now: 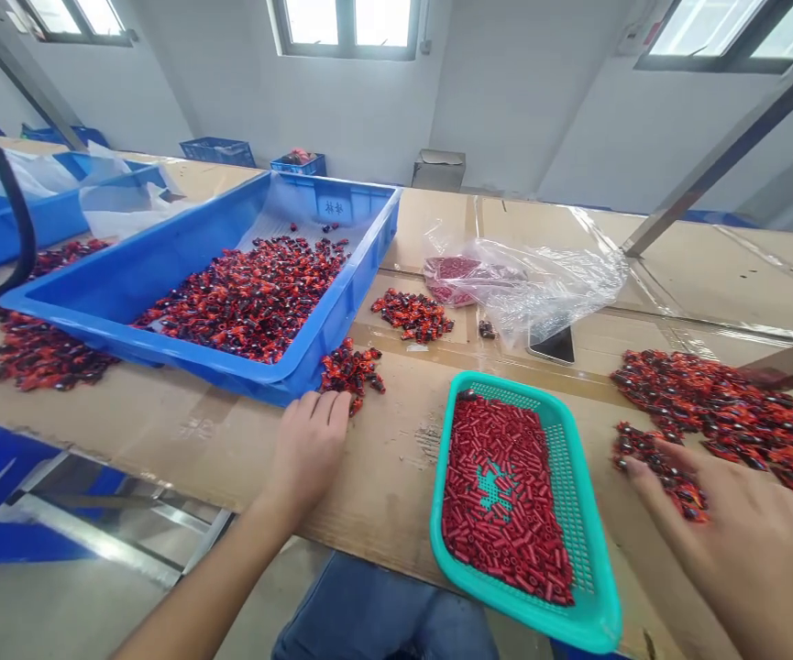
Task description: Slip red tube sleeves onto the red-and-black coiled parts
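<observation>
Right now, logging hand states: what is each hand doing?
Left hand: open, palm down, fingertips at small pile of red-black parts.
Right hand: open, fingers on larger pile.

A person's left hand [310,440] touches small red-and-black parts [351,369] beside a blue plastic crate [127,284], while the right hand [746,541] spreads over another pile [719,403] near a teal mesh basket [578,513].

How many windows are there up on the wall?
3: the left window in the top corner, the middle window above the blue tray, the right window in the other top corner. The picture's edge cuts all off; more may be hidden.
</observation>
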A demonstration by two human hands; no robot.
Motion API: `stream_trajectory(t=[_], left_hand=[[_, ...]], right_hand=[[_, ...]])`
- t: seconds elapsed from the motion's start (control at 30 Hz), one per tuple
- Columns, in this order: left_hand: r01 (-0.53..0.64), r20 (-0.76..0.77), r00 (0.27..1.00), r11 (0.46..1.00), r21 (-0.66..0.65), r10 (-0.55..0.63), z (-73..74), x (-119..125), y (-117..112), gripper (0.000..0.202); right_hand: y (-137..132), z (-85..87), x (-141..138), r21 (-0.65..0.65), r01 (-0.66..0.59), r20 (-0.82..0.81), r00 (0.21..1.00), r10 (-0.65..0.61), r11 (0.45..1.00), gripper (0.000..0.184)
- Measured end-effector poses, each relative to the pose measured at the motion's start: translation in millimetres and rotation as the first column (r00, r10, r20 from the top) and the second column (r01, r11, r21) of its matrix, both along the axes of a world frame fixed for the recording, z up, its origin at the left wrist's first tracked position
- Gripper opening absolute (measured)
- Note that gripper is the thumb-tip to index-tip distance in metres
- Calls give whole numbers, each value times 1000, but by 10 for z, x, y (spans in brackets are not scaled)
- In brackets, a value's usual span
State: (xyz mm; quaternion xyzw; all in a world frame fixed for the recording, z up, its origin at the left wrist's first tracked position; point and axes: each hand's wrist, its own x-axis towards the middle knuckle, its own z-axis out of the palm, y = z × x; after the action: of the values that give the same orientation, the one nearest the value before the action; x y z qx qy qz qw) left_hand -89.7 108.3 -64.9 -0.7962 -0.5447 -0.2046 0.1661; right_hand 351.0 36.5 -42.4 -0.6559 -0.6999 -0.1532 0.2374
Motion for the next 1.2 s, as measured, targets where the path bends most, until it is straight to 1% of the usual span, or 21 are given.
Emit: stream_trajectory(t=[0.03, 0.07, 0.1, 0.13, 0.17, 0.2, 0.27, 0.33, 0.37, 0.43, 0.5, 0.67, 0.73, 0.83, 0.93, 1.0, 1.03, 1.07, 1.1, 1.13, 1.2], left_hand=[[14, 22, 1000, 1000, 27, -14, 6, 3, -9, 18], [31, 51, 998, 998, 56, -34, 16, 5, -23, 18], [53, 85, 995, 995, 84, -60, 32, 6, -43, 19], [80, 124, 988, 991, 107, -93, 52, 8, -68, 21], [112, 165, 977, 986, 124, -131, 76, 12, -95, 23], [147, 206, 963, 980, 135, -173, 102, 19, -124, 24], [219, 277, 928, 966, 139, -250, 156, 41, -186, 24], [286, 369, 878, 952, 111, -306, 198, 72, -250, 22], [311, 425, 848, 946, 87, -318, 212, 93, -282, 20], [355, 537, 781, 934, 37, -318, 225, 149, -345, 18], [395, 625, 717, 919, 3, -310, 225, 226, -404, 18], [480, 797, 533, 877, -6, -285, 238, 449, -538, 25], [497, 839, 480, 868, -20, -256, 272, 517, -586, 25], [526, 873, 431, 850, -36, -230, 346, 581, -653, 24], [544, 883, 408, 838, -33, -230, 404, 607, -712, 23], [541, 883, 406, 841, -26, -234, 426, 615, -743, 22], [541, 879, 410, 841, -18, -245, 435, 619, -755, 22], [544, 871, 413, 839, -3, -265, 446, 624, -764, 21], [552, 860, 419, 834, 13, -290, 459, 630, -772, 22], [562, 848, 425, 827, 28, -318, 474, 639, -778, 23], [585, 823, 432, 809, 55, -368, 510, 662, -788, 25]], right_hand=[[-13, 75, -217, 62, -110, 34, 994, 108, 992, 33], [-27, 137, -429, 51, -210, 9, 978, 210, 976, 27], [-40, 183, -629, 16, -319, -39, 947, 320, 948, 22], [-49, 213, -808, -56, -402, -80, 914, 397, 914, 18], [-51, 229, -963, -149, -454, -94, 891, 444, 879, 16], [-46, 233, -1091, -232, -469, -83, 883, 463, 852, 16], [-23, 219, -1267, -346, -442, -34, 887, 460, 827, 15], [5, 198, -1356, -393, -402, 21, 895, 445, 827, 10], [16, 189, -1380, -405, -389, 42, 896, 442, 827, 12], [27, 174, -1406, -419, -372, 81, 893, 443, 828, 18], [28, 157, -1422, -423, -352, 118, 892, 437, 835, 18], [23, 102, -1451, -417, -286, 189, 901, 390, 863, 18], [32, 81, -1456, -412, -280, 189, 905, 382, 867, 20], [53, 65, -1453, -400, -292, 156, 912, 379, 869, 22], [55, 116, -1437, -376, -338, 70, 918, 391, 863, 21], [26, 213, -1433, -354, -394, -12, 909, 417, 848, 20], [-1, 277, -1440, -338, -432, -75, 898, 433, 836, 19], [-33, 346, -1456, -316, -476, -173, 879, 444, 821, 18], [-70, 415, -1481, -274, -527, -297, 842, 450, 805, 17], [-107, 478, -1516, -207, -573, -431, 781, 451, 793, 17], [-168, 574, -1602, -39, -629, -636, 615, 466, 776, 19]])
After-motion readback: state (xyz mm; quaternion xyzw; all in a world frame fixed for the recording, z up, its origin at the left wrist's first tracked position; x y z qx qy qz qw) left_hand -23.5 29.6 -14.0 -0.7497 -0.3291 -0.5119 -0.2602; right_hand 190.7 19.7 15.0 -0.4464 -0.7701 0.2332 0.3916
